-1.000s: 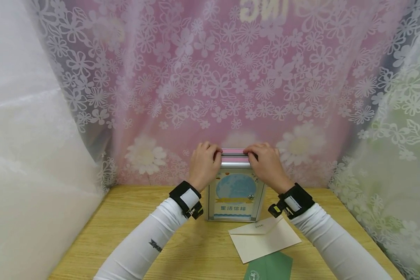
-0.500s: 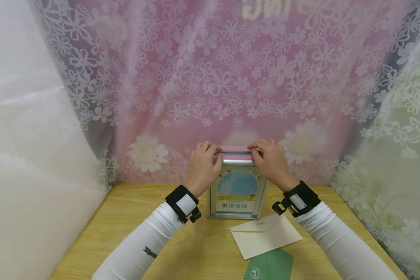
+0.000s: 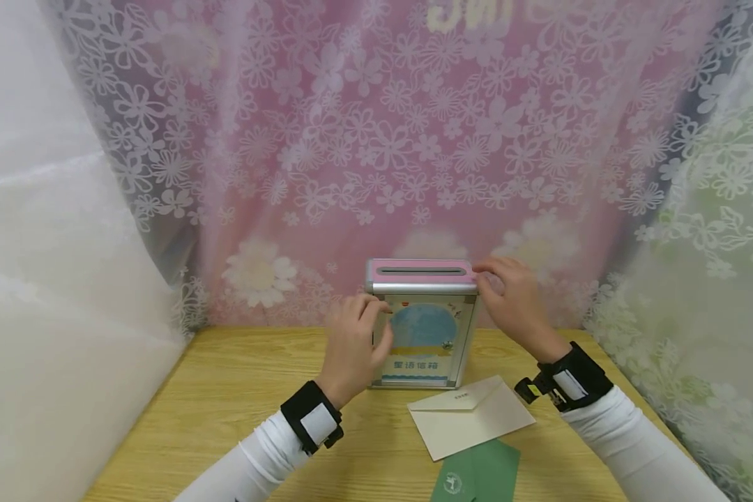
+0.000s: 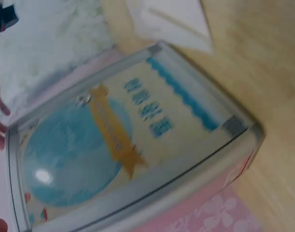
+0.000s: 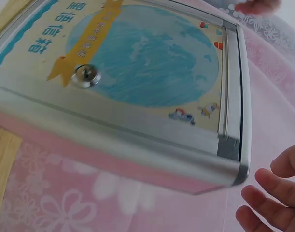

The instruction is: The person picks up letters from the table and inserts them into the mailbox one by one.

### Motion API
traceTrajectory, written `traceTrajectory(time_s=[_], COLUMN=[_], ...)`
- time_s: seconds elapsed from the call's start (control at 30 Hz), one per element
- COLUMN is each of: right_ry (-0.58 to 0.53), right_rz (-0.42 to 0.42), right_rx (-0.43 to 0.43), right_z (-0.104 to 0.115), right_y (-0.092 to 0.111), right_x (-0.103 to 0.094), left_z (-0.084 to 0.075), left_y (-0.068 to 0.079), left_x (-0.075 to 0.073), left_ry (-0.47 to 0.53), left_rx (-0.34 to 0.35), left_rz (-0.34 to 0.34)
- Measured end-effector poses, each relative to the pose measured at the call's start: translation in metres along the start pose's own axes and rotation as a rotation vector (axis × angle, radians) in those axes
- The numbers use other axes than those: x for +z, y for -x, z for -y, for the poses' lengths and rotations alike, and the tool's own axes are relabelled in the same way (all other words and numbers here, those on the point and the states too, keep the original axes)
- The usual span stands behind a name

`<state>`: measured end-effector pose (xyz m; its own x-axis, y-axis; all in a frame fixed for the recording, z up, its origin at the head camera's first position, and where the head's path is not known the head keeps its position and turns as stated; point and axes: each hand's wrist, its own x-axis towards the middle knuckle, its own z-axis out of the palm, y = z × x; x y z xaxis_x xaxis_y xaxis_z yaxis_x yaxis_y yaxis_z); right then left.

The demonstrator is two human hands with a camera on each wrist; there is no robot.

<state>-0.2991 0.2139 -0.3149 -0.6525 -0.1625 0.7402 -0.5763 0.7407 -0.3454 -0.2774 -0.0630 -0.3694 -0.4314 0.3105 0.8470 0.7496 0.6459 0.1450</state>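
A silver-framed letter box [image 3: 423, 341] with pink sides stands upright on the table. A narrow slot [image 3: 422, 270] runs along its pink top, and its front panel carries a blue globe print, a yellow ribbon and blue lettering. Beside the ribbon sits a round key lock [image 5: 86, 76]. My left hand [image 3: 354, 348] is at the box's left front edge, fingers loosely bent and holding nothing. At the upper right corner is my right hand [image 3: 519, 301], thumb and fingers spread; in the right wrist view its fingers [image 5: 270, 203] show a gap from the corner.
In front of the box lies a cream envelope [image 3: 477, 422], and nearer still a green envelope [image 3: 480, 470] partly cut off by the frame edge. The wooden table [image 3: 251, 397] ends at a pink flowered curtain [image 3: 351, 174] behind the box.
Both hands have let go of the box's top. The left has dropped down along its left side, the right has drawn outward to the right. The slot is now fully uncovered.
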Motion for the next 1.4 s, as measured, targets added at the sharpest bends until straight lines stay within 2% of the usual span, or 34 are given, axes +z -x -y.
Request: traceTrajectory(time_s=[0.13,0.27,0.37,0.57,0.63,0.73,0.8,0.9,1.07,1.23,1.4], right_ry=[0.013,0.05,0.082,0.11,0.115,0.113,0.116,0.119,0.149,0.166,0.18], right_rz=[-0.016,-0.007,0.017,0.056,0.071,0.102,0.123,0.137,0.141,0.159,0.164], right_rx=[0.034,0.058,0.072,0.106,0.115,0.135,0.147,0.159,0.146,0.154,0.154], right_z=[-0.01,-0.019,-0.024,-0.029,-0.029,-0.03,-0.031,-0.035,-0.04,-0.043,-0.046], right_y=[0.011,0.022,0.032,0.052,0.057,0.065,0.07,0.075,0.082,0.089,0.094], right_x=[-0.011,-0.018,-0.021,-0.022,-0.022,-0.021,-0.019,-0.017,-0.013,-0.009,-0.006], left_z=[-0.008,-0.015,-0.021,-0.033,-0.035,-0.038,-0.04,-0.043,-0.049,-0.053,-0.055], left_y=[0.019,0.037,0.048,0.065,0.071,0.08,0.084,0.089,0.09,0.089,0.089], left_x=[0.016,0.033,0.043,0.064,0.072,0.086,0.092,0.1,0.103,0.104,0.11], left_ry=[-0.02,-0.082,-0.139,-0.201,-0.202,-0.214,-0.222,-0.234,-0.237,-0.252,-0.255], left_rx=[0.032,0.013,-0.035,-0.16,-0.181,-0.184,-0.176,-0.163,-0.145,-0.124,-0.122], left_rz=[0.1,0.243,0.397,0.782,0.865,0.954,0.996,1.022,1.009,1.033,1.01])
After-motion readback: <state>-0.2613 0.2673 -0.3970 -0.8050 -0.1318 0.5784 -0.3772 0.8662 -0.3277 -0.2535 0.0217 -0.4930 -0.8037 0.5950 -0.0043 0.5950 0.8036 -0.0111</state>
